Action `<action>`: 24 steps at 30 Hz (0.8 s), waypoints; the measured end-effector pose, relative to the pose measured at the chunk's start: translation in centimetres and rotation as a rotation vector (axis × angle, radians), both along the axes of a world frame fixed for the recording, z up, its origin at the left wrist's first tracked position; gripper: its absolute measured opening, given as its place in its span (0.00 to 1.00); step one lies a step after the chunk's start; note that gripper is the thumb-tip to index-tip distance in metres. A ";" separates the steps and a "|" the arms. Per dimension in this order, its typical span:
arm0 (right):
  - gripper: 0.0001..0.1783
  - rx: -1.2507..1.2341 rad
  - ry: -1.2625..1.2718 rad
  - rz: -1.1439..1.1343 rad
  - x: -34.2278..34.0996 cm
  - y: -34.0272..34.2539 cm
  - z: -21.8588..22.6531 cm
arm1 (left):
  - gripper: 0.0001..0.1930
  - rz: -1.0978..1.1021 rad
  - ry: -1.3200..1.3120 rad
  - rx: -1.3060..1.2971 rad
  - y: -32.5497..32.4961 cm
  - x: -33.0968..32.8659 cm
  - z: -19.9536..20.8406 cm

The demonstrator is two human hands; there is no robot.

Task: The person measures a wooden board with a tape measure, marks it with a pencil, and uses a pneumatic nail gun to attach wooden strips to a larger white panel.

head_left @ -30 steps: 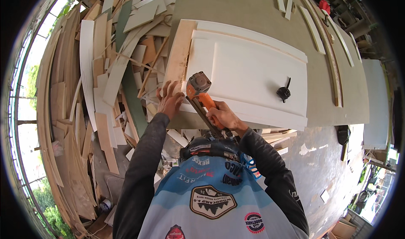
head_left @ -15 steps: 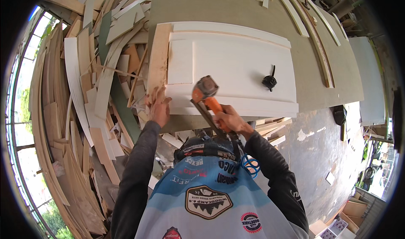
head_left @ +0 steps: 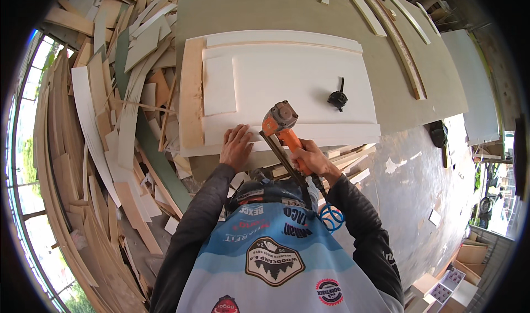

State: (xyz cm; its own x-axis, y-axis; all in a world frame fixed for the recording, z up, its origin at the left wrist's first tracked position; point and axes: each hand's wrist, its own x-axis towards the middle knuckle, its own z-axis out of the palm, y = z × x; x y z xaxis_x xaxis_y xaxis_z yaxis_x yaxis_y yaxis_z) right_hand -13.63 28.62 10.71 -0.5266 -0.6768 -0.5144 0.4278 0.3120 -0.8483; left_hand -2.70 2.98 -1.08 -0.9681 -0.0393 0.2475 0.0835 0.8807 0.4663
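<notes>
My right hand [head_left: 316,159] is closed round the handle of an orange nail gun [head_left: 289,138] with a grey head. The gun is held over the near edge of a white panel [head_left: 287,81]; I cannot tell whether its nose touches. To its left, my left hand [head_left: 237,146] rests with fingers extended on the white strip [head_left: 309,132] along the panel's near edge. A bare wood strip [head_left: 193,92] runs down the panel's left end, beside a smaller white rectangle [head_left: 220,86]. A small black object [head_left: 337,99] with a thin projecting piece lies on the panel's right part.
The panel lies on a greenish-brown tabletop [head_left: 232,9], with a long wooden strip [head_left: 403,59] and white strips at far right. Heaped wood offcuts [head_left: 127,131] fill the left. A blue coiled hose [head_left: 331,218] hangs by my right forearm. Boxes [head_left: 441,291] stand at lower right.
My left hand has moved right, from the panel's near left corner to its near edge strip. The nail gun stays in my right hand. The view has shifted slightly.
</notes>
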 end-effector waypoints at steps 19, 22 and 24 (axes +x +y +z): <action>0.16 0.050 -0.083 -0.331 -0.8 9.7 -0.3 | 0.20 -0.055 -0.003 0.001 3.6 -2.3 1.2; 0.18 0.056 -0.061 -0.342 -1.3 10.9 0.2 | 0.20 -0.068 0.008 0.004 4.9 -3.0 0.9; 0.20 0.037 -0.073 -0.366 -1.5 11.4 0.1 | 0.20 -0.065 0.006 0.008 5.4 -3.4 0.8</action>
